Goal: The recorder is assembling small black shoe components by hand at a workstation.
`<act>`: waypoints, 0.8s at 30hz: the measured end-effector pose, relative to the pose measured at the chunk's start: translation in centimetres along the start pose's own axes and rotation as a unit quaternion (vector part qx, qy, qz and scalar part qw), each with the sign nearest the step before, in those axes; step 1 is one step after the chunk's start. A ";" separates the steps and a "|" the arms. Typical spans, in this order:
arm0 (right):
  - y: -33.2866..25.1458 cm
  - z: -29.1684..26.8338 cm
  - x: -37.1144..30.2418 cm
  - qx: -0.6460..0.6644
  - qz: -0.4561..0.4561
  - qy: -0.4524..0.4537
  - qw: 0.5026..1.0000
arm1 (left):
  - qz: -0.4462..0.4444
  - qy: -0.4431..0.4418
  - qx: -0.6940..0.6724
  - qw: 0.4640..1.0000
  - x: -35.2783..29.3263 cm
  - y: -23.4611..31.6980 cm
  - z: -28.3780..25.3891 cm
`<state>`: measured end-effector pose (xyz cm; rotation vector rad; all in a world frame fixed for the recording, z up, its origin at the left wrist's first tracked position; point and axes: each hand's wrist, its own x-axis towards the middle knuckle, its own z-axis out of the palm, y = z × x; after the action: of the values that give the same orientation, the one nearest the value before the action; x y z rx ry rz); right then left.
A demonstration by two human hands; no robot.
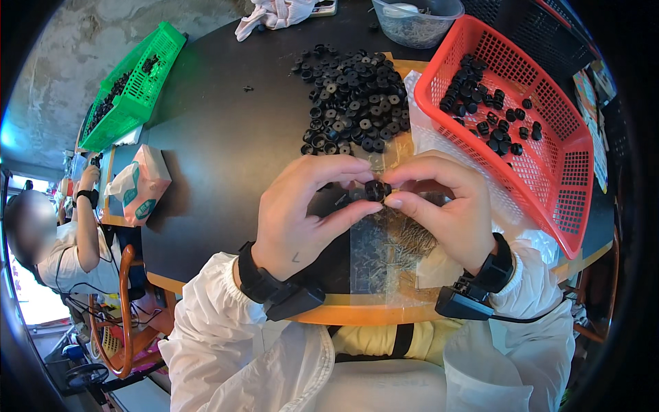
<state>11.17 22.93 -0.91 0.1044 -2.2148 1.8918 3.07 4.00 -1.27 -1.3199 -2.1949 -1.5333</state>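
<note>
Both hands meet over the near part of the table around a small black plastic wheel-like part (377,190). My left hand (292,206) pinches it from the left between thumb and fingertips. From the other side, the thumb and fingers of my right hand (454,196) close on the same part, hiding some of it. Just beyond the hands lies a heap of round black plastic caps (360,99), many with a centre hole. Thin metal pins (405,250) are scattered under and in front of my right hand, on clear film.
A red basket (501,161) at the right holds several black wheel-like parts. Behind it stands a clear bowl (419,27) of metal pieces. Left are a green basket (141,79) of black parts and a tissue box (145,182). A person (79,250) sits at far left.
</note>
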 end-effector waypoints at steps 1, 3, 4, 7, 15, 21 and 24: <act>0.0 0.0 0.0 0.000 0.000 0.000 1.000 | 0.004 0.002 0.002 1.000 0.0 0.1 0.0; -0.2 -0.1 -0.1 -0.001 -0.001 -0.003 1.000 | 0.009 0.004 0.003 1.000 0.0 0.1 -0.2; -0.2 -0.1 -0.1 0.000 -0.002 -0.003 1.000 | 0.020 -0.010 0.018 1.000 -0.1 0.0 -0.4; -0.2 -0.2 0.0 -0.023 -0.024 -0.008 0.999 | 0.037 -0.023 0.040 0.998 -0.1 -0.1 -0.5; 0.4 -0.5 0.1 -0.067 -0.111 -0.019 0.991 | 0.057 -0.021 0.059 0.996 0.0 -0.2 -0.6; -0.1 -0.3 -0.1 -0.014 -0.030 -0.007 0.999 | 0.066 -0.026 0.055 0.996 0.0 -0.2 -0.4; -0.8 0.2 -0.1 0.064 0.054 0.026 0.996 | 0.066 -0.024 0.059 0.996 -0.1 -0.2 -0.4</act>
<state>11.44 22.64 -0.20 -0.0440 -2.1032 2.0681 2.84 3.57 -1.26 -1.4453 -2.1420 -1.3176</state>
